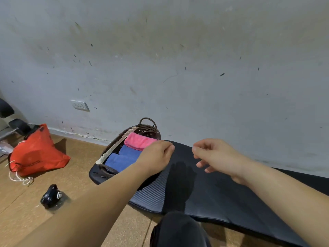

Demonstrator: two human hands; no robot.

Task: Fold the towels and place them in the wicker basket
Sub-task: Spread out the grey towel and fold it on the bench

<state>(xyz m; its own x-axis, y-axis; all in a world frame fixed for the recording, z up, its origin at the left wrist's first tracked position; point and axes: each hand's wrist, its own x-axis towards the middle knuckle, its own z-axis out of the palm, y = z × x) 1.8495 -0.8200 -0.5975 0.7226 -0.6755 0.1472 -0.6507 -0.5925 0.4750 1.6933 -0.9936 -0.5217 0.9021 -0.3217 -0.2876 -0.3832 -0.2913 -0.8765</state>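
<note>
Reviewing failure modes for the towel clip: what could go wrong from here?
1. The wicker basket sits at the mat's left end; a nudge from the left hand over its near rim might tip it.
2. The pink towel rides high above the blue towels and may unfold or slide.

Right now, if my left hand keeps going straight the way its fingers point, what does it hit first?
Probably bare black mat; the left hand points rightward toward the right hand, away from the wicker basket. Depth is unclear.
</note>
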